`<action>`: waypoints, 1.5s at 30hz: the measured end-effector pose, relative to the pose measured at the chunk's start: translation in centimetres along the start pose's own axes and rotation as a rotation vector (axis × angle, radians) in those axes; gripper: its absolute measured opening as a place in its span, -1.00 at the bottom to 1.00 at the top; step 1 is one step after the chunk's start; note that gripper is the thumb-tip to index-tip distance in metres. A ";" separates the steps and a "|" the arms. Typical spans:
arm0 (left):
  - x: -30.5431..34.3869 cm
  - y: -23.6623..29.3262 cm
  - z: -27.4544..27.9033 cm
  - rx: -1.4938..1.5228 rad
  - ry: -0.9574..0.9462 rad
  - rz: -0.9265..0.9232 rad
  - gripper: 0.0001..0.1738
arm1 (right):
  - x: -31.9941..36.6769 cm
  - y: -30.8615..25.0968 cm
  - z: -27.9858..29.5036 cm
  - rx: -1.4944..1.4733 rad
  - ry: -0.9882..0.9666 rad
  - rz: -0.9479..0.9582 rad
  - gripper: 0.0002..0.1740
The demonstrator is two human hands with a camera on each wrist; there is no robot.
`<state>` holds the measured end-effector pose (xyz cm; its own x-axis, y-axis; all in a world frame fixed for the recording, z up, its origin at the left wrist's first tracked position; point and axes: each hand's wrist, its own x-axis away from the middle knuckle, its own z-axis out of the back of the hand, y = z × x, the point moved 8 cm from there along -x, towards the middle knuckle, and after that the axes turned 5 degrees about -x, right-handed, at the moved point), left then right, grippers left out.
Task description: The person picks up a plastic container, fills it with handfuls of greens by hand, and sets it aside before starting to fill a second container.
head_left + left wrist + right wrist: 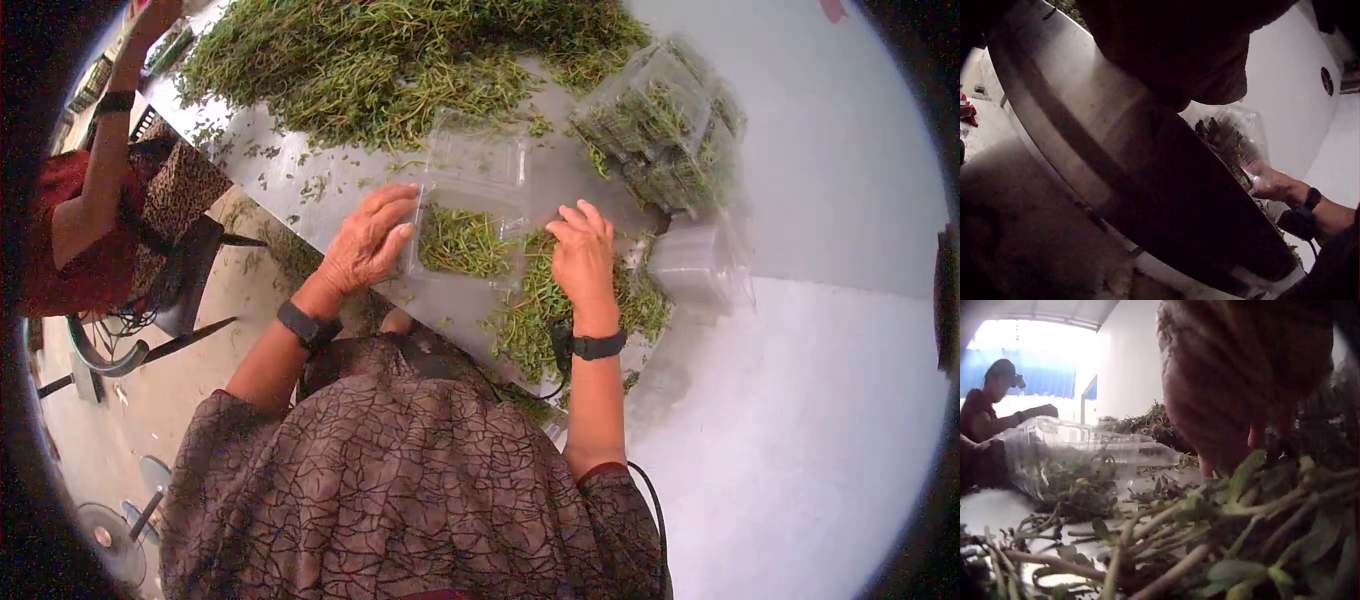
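A clear plastic box [468, 240] with green stems inside lies on the metal table, its lid [478, 152] folded back away from the person. The left hand [370, 240] rests at the box's left wall, fingers fairly straight. Just right of the box, the right hand [583, 255] hovers over loose stems [540, 320] with fingers bent; whether it pinches any is unclear. In the right wrist view the right hand [1241, 381] is close above stems, its fingertips partly hidden. The left wrist view shows the left hand [1172, 50] dark and close.
A large heap of greens [400, 60] covers the table's far side. Filled boxes [660, 125] are stacked at the right, near nested clear containers [692, 260]. Another person [85, 210] is at the left. The table edge [265, 205] runs diagonally beside the left arm.
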<state>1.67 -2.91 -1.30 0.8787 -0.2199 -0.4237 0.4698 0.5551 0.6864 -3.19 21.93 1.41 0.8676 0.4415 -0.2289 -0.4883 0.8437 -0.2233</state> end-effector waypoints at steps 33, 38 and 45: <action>0.0 0.3 0.0 -0.016 0.008 0.024 -0.73 | 0.3 -2.5 4.3 -0.151 0.105 -0.037 -0.76; -0.1 0.3 0.2 -0.005 0.010 0.022 -0.73 | 1.6 -1.3 0.7 0.022 -0.016 -0.076 -0.74; -0.2 0.5 0.3 -0.028 0.003 0.014 -0.73 | 1.4 -1.5 0.3 0.004 0.015 -0.049 -0.88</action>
<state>1.77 -2.83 -0.75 0.8851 -0.2097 -0.4155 0.4547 0.5806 0.6754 -1.24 21.32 1.71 0.8890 0.3949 -0.2316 -0.4446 0.8654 -0.2309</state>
